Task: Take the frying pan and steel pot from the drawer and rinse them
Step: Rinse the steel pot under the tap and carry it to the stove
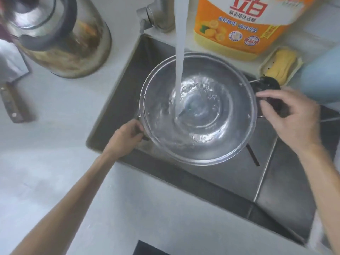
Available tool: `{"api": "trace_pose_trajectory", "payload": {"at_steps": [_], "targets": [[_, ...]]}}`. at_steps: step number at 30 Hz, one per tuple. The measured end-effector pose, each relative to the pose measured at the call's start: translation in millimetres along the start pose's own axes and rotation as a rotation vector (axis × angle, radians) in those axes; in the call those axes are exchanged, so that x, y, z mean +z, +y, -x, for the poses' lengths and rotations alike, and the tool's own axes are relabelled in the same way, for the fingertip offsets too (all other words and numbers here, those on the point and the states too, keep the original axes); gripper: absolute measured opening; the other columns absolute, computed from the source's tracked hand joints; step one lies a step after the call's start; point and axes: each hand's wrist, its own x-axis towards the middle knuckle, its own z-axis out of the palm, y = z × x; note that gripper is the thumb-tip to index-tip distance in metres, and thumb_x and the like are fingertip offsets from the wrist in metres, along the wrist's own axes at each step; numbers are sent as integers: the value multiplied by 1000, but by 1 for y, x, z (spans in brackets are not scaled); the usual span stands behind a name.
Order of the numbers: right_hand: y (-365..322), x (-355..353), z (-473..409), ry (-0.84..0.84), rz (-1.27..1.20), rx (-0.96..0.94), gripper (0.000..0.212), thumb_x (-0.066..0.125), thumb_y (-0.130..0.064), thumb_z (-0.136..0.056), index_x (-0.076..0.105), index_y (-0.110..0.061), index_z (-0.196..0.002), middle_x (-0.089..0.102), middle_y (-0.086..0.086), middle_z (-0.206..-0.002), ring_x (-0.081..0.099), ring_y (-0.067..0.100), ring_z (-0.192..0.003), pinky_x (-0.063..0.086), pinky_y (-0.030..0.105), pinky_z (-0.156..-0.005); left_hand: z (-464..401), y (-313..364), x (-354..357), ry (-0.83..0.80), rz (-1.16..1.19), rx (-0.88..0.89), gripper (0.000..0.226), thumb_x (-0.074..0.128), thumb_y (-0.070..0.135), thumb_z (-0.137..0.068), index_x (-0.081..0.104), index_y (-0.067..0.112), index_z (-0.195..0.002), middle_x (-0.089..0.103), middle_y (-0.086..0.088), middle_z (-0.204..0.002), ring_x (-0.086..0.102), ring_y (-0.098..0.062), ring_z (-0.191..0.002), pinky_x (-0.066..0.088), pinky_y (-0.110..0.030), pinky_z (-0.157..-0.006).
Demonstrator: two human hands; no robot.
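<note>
A shiny steel pot point(217, 126) is held over the steel sink point(239, 181), under a stream of water point(181, 52) running from the tap point(156, 13). Water swirls in the pot's bottom. My left hand point(127, 137) grips the pot's left handle at the rim. My right hand point(292, 116) holds the black right handle point(270, 87). No frying pan is in view.
A large orange dish soap bottle point(239, 24) stands behind the sink, beside a yellow soap bar in a tray point(281, 65). A steel kettle point(60, 37) sits on the white counter point(55, 144) at the left. A knife handle point(12, 103) lies at the far left.
</note>
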Motion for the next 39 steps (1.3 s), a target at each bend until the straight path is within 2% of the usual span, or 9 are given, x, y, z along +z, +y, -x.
{"api": "trace_pose_trajectory", "payload": {"at_steps": [3,7,13,17,23,28,33,36,39], "targets": [[21,9,16,134,-6,10,15,60,-13,-90,68,-15,-103,52,-37,-95,50,-9,-82,39,14,-77,8,12,-2,227,37,105,17,57,15,-87,51,29,-80,61,33,-65,55,11,-59,44,-24,-66],[36,53,48,209,-151,368,35,60,0,-83,59,-34,-93,59,-35,-84,52,-10,-74,41,13,-73,37,33,-37,415,45,326,21,53,22,-82,52,43,-80,59,32,-81,55,10,-73,44,-18,-75],[52,115,55,-260,-419,740,27,58,4,-86,60,-21,-94,65,-35,-72,59,-16,-70,44,4,-67,60,84,-65,446,45,419,17,54,25,-72,62,37,-80,62,18,-77,54,0,-66,42,-11,-75],[61,94,32,-319,-305,708,26,52,4,-87,65,-6,-108,68,-28,-82,58,-16,-70,42,3,-65,38,46,-69,334,-40,70,19,50,42,-67,63,44,-81,68,7,-71,62,-23,-70,52,-41,-75],[15,26,6,-170,-21,260,31,62,-8,-84,67,-28,-107,68,-2,-97,61,12,-85,47,24,-83,17,-10,-19,-199,-328,-140,16,47,48,-78,58,53,-88,66,15,-83,65,-20,-92,50,-40,-87],[5,10,11,98,35,3,14,60,-7,-89,67,-9,-101,57,-17,-94,51,-6,-81,39,13,-77,10,15,-3,128,-198,-36,13,53,31,-91,62,41,-91,56,27,-67,58,-17,-86,42,-34,-78],[36,56,34,251,-150,390,32,58,-3,-83,56,-34,-91,60,-25,-84,53,-3,-81,41,17,-77,40,40,-42,437,-152,355,16,55,22,-89,64,33,-96,64,8,-85,62,-21,-83,49,-37,-78],[41,94,36,25,-330,659,32,55,5,-85,56,-23,-99,60,-21,-87,55,-1,-83,41,6,-72,62,72,-64,510,-123,504,15,58,23,-85,65,30,-96,62,9,-80,58,-11,-76,45,-24,-81],[44,117,43,-303,-424,772,27,56,0,-88,59,-12,-111,62,-12,-90,57,2,-85,41,3,-67,65,91,-78,446,7,445,17,57,34,-77,62,43,-90,68,-1,-75,61,-11,-72,50,-33,-86]]}}
